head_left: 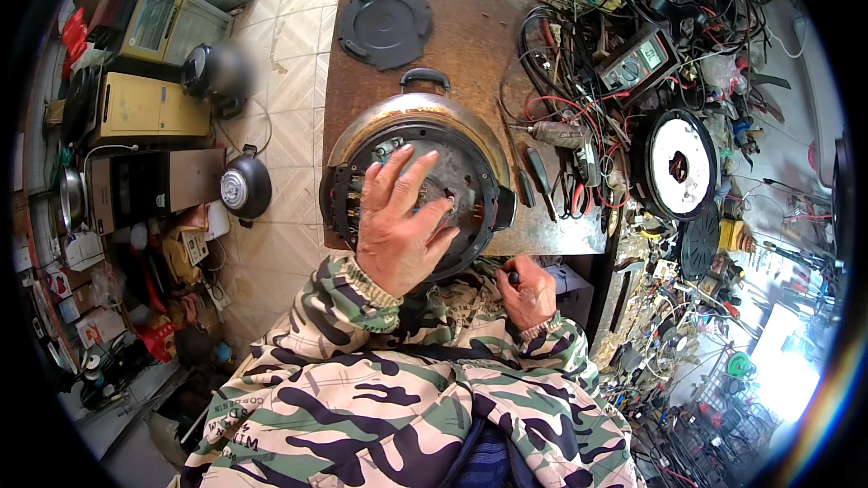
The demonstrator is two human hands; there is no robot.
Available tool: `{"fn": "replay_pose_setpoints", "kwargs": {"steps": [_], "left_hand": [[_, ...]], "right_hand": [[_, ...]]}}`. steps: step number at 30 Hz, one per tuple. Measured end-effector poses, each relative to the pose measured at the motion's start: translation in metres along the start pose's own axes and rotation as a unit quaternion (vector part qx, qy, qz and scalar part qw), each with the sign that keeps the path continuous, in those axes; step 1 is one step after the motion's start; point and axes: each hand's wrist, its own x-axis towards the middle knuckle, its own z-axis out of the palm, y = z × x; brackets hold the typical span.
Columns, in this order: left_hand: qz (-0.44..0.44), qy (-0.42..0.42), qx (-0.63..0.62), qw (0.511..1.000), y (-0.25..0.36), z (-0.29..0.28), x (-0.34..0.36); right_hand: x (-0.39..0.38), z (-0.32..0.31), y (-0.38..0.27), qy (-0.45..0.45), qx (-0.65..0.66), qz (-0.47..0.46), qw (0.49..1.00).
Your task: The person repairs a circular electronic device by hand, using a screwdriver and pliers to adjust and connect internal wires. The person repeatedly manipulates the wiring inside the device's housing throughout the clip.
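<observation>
Head view. Left hand: open, fingers spread over the interior of the round metal appliance with black rim; contact unclear. Right hand: curled round a dark round-ended object, mostly hidden, to the appliance's near right. Appliance lies at the near edge of the brown wooden desk. Judged: opening done, closing not; black plastic disc-shaped cover lies apart, far left. Appliance: open side up; black loop handle points far; circular, no clear long axis.
</observation>
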Motion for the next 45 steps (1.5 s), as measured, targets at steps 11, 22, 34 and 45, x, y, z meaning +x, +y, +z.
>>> {"fn": "replay_pose_setpoints", "kwargs": {"steps": [11, 22, 34, 45], "left_hand": [[0.044, 0.009, 0.037, 0.998, 0.002, 0.018, 0.002], [0.049, -0.003, 0.021, 0.999, 0.0, 0.015, 0.004], [-0.005, 0.104, -0.034, 0.994, -0.004, 0.002, -0.042], [0.033, 0.114, 0.037, 0.992, -0.005, 0.025, -0.041]], "right_hand": [[-0.007, 0.005, 0.007, 0.006, 0.0, 0.0, 1.0], [0.006, -0.01, -0.02, 0.051, 0.049, -0.059, 0.996], [0.08, -0.061, 0.007, 0.256, -0.028, -0.06, 0.965], [0.188, 0.043, 0.083, 0.193, 0.354, 0.068, 0.912]]}}
